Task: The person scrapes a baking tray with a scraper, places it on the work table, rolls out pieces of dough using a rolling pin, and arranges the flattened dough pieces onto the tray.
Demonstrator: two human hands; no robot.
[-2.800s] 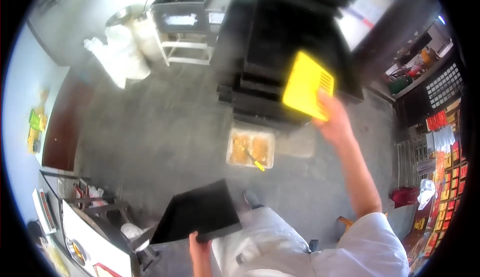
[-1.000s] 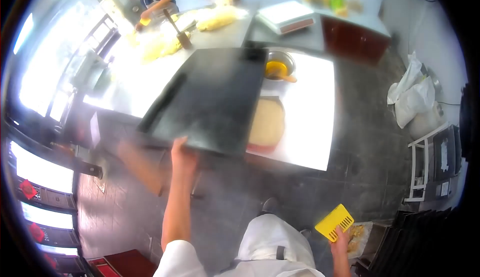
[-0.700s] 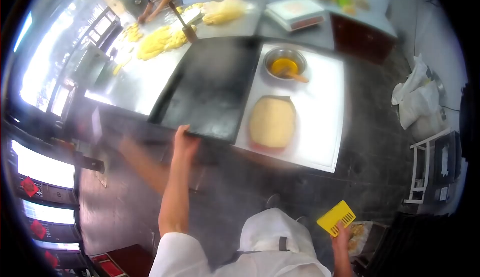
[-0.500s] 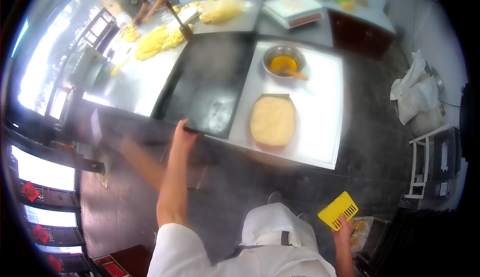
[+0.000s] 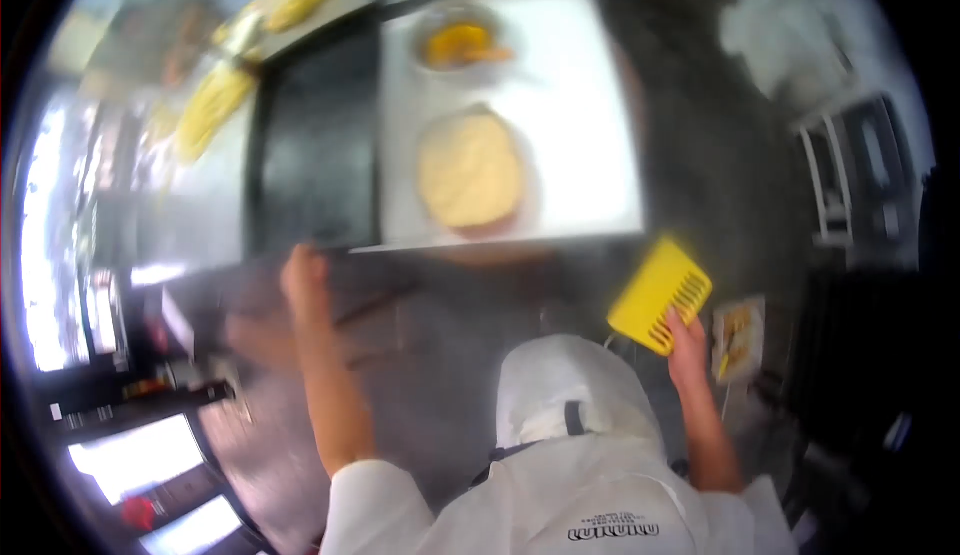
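My left hand point(image 5: 306, 273) is closed at the near edge of a black tray point(image 5: 318, 135), which lies on the table left of a white board point(image 5: 570, 115). A round slab of pale dough point(image 5: 470, 170) sits on that board, behind it a metal bowl point(image 5: 425, 50) of orange-yellow liquid with a wooden-handled tool in it. On the right, my right hand point(image 5: 686, 343) grips a yellow slotted scraper point(image 5: 655, 295) above the floor. The picture is blurred by motion.
Yellow dough point(image 5: 215, 110) lies on the worktop beyond the tray, with a blurred person point(image 5: 180, 40) behind. A container point(image 5: 738, 340) of yellowish contents is low on the right, near dark stacked shapes point(image 5: 850, 355). A white-framed stand point(image 5: 828, 180) is at the far right.
The black tray, first carried in my left hand, has come down onto the table beside the white board. My right hand has risen and come nearer the board with the yellow scraper. The view has turned.
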